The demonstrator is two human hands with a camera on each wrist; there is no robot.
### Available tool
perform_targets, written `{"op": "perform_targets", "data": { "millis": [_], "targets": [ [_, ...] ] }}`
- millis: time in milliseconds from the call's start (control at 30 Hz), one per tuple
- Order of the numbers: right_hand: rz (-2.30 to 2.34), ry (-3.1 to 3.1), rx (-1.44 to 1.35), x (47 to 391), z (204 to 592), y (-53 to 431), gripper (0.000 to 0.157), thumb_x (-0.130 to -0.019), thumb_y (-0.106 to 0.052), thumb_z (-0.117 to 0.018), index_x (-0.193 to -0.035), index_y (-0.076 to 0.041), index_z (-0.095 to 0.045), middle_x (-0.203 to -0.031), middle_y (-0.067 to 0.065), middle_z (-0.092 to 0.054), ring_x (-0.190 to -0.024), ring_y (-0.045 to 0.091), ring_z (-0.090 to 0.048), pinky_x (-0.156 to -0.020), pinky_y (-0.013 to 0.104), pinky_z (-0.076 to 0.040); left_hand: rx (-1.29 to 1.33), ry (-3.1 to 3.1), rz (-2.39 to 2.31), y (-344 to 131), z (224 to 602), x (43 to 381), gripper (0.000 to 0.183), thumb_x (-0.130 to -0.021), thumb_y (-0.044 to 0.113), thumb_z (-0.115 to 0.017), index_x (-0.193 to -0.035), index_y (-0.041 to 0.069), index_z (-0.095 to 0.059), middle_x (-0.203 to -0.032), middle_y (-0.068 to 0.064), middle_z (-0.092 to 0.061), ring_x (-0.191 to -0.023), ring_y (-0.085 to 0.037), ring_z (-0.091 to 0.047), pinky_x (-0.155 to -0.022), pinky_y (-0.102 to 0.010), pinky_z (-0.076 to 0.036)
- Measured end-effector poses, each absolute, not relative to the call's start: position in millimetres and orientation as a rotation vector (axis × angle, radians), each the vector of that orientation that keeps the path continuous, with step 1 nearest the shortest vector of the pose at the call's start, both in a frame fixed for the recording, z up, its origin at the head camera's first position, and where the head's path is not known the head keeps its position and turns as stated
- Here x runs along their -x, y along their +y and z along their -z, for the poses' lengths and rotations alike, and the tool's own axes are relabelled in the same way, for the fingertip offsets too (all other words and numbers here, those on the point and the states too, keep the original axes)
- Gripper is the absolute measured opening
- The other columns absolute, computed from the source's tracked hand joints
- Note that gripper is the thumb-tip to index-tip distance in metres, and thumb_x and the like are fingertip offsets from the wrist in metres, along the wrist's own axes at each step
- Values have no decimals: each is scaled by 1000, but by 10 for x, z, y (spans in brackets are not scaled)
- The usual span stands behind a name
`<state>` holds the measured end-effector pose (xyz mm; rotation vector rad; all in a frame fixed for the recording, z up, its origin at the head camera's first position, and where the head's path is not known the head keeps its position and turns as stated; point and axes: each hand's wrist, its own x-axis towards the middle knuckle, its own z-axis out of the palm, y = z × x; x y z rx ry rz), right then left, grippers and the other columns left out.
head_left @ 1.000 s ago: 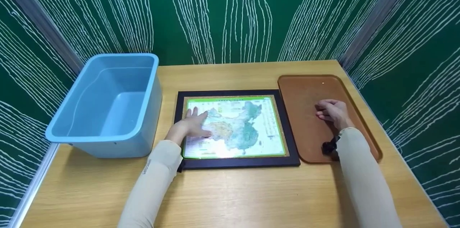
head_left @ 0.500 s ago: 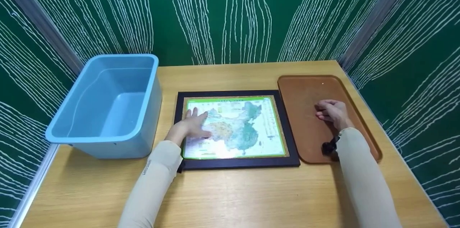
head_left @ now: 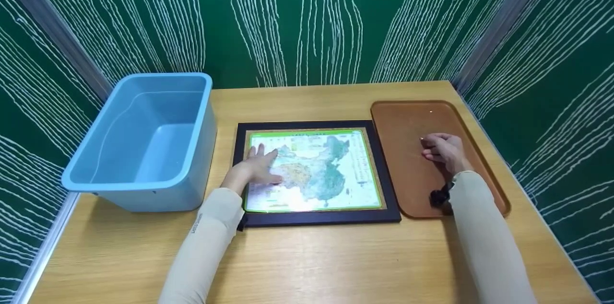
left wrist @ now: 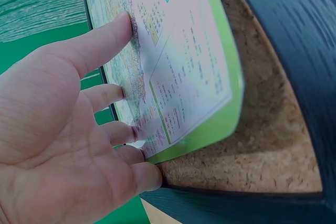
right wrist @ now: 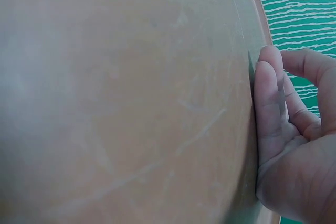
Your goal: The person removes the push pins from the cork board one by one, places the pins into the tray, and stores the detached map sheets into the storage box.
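Observation:
A laminated map with a green border lies on a cork board inside a dark frame. My left hand rests on the map's left part, its fingers and thumb spread; the left wrist view shows them near the green edge. Over the brown tray, my right hand has curled fingers and touches the tray with its side. A tiny shiny piece shows at its pinching fingertips in the head view, too small to identify. In the right wrist view no piece is visible between them.
A large blue tub stands to the left of the frame. Another tiny bright speck is on the tray's far part. Green walls with white lines enclose the wooden table at the back and sides.
The shiny speck at the right fingertips shows now and was not visible before. Both hands have kept their places, and the map, tray and tub have not moved.

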<state>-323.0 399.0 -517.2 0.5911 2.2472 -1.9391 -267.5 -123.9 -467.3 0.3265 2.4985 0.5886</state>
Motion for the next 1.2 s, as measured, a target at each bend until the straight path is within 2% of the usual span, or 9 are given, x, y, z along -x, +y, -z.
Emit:
{"op": "perform_targets", "data": {
  "millis": [300, 533, 700, 1200],
  "targets": [
    [1935, 2257, -595, 3217, 5172, 3997, 32, -100, -24, -65, -122, -1, -61, -85, 0, -69, -65, 12, -71, -67, 27, -59, -315, 2486, -642, -1254, 4677, 2663, 85, -99, 41, -65, -164, 17, -15, -167, -19, 14, -151, -40, 20, -116, -67, 2],
    [1949, 2250, -593, 3211, 5173, 3998, 27, -101, -23, -62, -121, -6, -57, -89, 1, -67, -67, 12, -70, -67, 27, -60, -315, 2494, -618, -1254, 4675, 2663, 86, -99, 43, -64, -165, 18, -15, -167, -19, 14, -151, -40, 19, -117, -66, 2],
    [2014, 2204, -538, 3211, 5185, 4006, 27, -101, -20, -61, -122, -5, -54, -88, 1, -71, -65, 11, -70, -65, 27, -60, -313, 2495, -587, -1251, 4682, 2671, 86, -99, 43, -63, -165, 17, -14, -167, -20, 13, -151, -41, 18, -117, -67, -1],
    [2023, 2082, -512, 3153, 5069, 4071, 47, -103, -29, -63, -139, -3, -49, -111, 8, -68, -82, 19, -74, -79, 33, -59, -293, 2484, -605, -1242, 4667, 2662, 87, -98, 44, -64, -165, 18, -14, -167, -18, 14, -151, -40, 20, -117, -67, 1]
  ]
}}
